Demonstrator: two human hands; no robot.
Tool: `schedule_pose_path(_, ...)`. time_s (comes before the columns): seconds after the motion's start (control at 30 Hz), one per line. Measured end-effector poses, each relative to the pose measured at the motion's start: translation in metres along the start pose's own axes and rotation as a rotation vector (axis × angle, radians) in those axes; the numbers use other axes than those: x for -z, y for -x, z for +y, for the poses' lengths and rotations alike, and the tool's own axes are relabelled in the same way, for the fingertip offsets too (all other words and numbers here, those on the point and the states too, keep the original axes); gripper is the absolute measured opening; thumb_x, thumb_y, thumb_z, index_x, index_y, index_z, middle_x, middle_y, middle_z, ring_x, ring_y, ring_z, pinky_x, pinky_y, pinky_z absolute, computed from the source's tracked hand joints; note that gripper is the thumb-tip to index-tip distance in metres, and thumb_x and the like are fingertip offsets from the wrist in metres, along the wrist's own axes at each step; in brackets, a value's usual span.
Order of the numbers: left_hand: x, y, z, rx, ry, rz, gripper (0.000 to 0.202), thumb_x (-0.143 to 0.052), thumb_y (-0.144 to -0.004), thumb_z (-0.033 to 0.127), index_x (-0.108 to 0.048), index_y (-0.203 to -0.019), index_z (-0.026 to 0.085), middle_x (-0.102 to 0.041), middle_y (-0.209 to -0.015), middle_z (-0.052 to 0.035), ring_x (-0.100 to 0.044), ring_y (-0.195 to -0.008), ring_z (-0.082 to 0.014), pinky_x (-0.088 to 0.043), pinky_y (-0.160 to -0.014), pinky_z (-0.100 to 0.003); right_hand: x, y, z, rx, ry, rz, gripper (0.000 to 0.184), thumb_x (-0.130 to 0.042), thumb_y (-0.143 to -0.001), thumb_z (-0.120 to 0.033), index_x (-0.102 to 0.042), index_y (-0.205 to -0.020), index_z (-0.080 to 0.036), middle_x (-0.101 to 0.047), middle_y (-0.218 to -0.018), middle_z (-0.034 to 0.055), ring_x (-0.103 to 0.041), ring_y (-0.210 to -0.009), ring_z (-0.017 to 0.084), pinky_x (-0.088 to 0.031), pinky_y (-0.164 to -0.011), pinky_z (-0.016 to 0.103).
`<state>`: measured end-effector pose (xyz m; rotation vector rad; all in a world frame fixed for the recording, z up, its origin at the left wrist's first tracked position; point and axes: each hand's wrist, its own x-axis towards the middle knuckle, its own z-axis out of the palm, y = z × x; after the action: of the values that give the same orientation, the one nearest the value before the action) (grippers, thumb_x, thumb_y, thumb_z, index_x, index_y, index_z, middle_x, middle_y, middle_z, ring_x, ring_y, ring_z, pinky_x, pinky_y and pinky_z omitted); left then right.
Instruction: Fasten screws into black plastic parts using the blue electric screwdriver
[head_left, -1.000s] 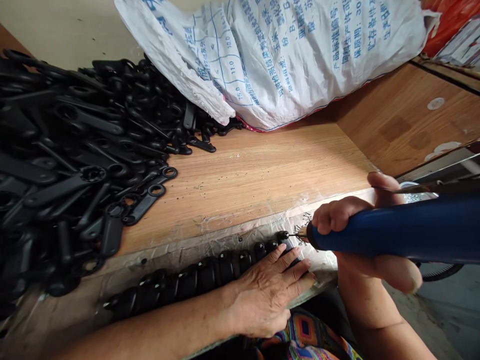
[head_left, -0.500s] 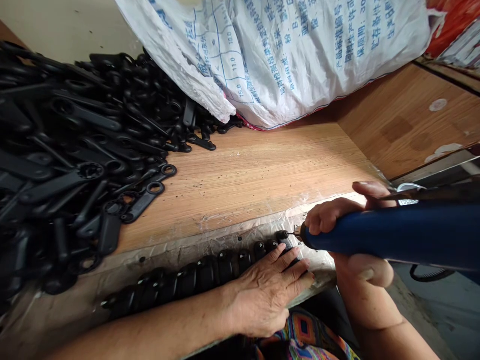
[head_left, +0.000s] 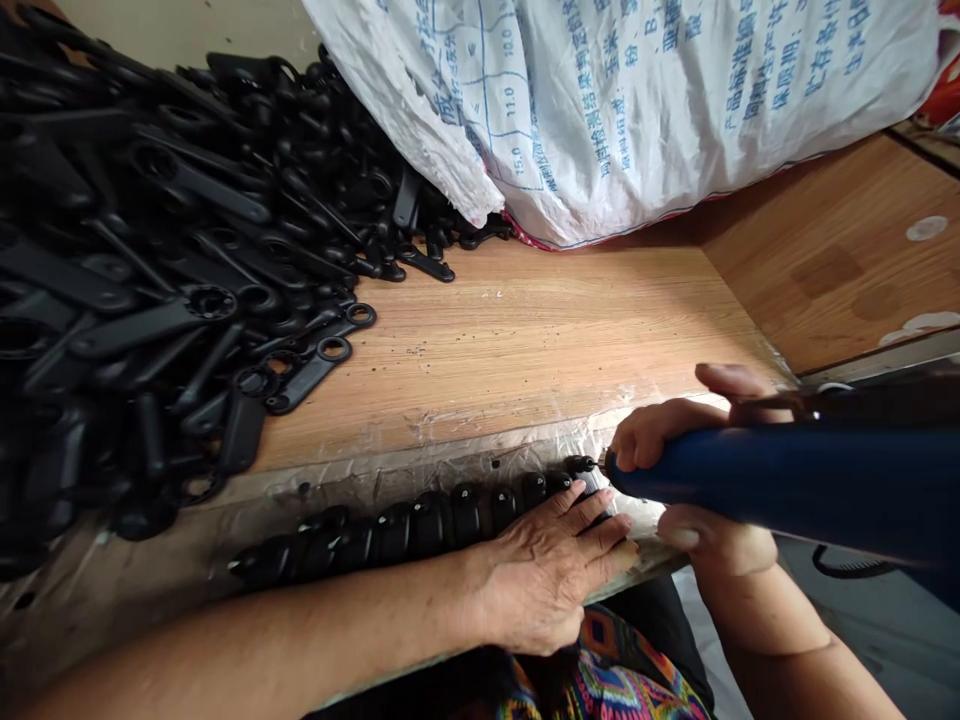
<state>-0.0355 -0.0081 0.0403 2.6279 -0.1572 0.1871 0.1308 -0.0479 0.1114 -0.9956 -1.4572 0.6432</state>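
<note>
At the counter (head_left: 540,325), my left hand (head_left: 536,578) lies spread over lined-up black parts (head_left: 429,525); my right hand (head_left: 727,542) clasps a blue driver (head_left: 780,475).

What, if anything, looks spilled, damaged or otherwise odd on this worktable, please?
Dark specks are scattered like debris across the wooden surface, and the covering beneath the row of black parts is wrinkled rather than flat.

One head-worn view, facing forward and down, near left hand (head_left: 541,572) and right hand (head_left: 731,548), above wooden worktop (head_left: 540,325)
</note>
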Motion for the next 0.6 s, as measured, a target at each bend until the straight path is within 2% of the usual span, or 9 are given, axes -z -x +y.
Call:
schedule_pose_path(0.1, -0.001, 0.001, -0.001, -0.008, -0.014, 0.003, 0.056, -0.046, -0.081, 0.028, -0.036, -0.134, 0.013, -0.037, -0.142, -0.0063, -0.02, -0.136, -0.0254, -0.008, -0.118, -0.04, -0.007, -0.005, -0.005, 0.047, -0.101, 0.076, 0.08, -0.074, -0.065, -0.033, -0.034, -0.135, -0.027, -0.059, -0.076, 0.0017, -0.054, -0.062, 0.019, -0.049, -0.059, 0.039)
schedule_pose_path(0.2, 0.001, 0.001, -0.001, -0.016, -0.029, 0.014, 0.056, -0.048, -0.078, 0.025, -0.038, -0.132, 0.013, -0.039, -0.14, -0.0061, -0.026, -0.132, -0.0237, -0.011, -0.117, -0.038, -0.016, -0.005, -0.012, 0.06, -0.194, 0.149, 0.076, -0.072, -0.067, -0.034, -0.036, -0.133, -0.024, -0.058, -0.073, 0.0017, -0.053, -0.061, 0.018, -0.049, -0.057, 0.037)
schedule_pose_path(0.33, 0.005, -0.002, -0.001, -0.025, -0.023, 0.026, 0.054, -0.049, -0.077, 0.023, -0.04, -0.13, 0.014, -0.043, -0.135, -0.006, -0.026, -0.13, -0.0237, -0.012, -0.116, -0.038, -0.023, -0.003, -0.015, 0.058, -0.176, 0.151, 0.074, -0.072, -0.068, -0.036, -0.038, -0.132, -0.024, -0.055, -0.07, 0.001, -0.053, -0.059, 0.018, -0.05, -0.059, 0.038)
schedule_pose_path(0.5, 0.006, -0.005, -0.001, -0.015, 0.005, 0.028, 0.053, -0.049, -0.078, 0.022, -0.039, -0.129, 0.014, -0.044, -0.133, -0.0044, -0.025, -0.129, -0.022, -0.017, -0.115, -0.036, -0.02, -0.004, -0.008, 0.064, -0.158, 0.154, 0.077, -0.073, -0.065, -0.05, -0.038, -0.131, -0.028, -0.054, -0.067, -0.0004, -0.05, -0.056, 0.017, -0.049, -0.056, 0.036)
schedule_pose_path(0.6, 0.005, -0.005, -0.001, -0.007, 0.012, 0.018, 0.055, -0.05, -0.077, 0.023, -0.038, -0.13, 0.015, -0.043, -0.133, -0.0055, -0.028, -0.126, -0.0225, -0.02, -0.113, -0.037, -0.02, -0.004, -0.007, 0.04, -0.159, 0.143, 0.075, -0.072, -0.067, -0.044, -0.038, -0.132, -0.028, -0.055, -0.069, -0.0002, -0.052, -0.059, 0.018, -0.049, -0.058, 0.037)
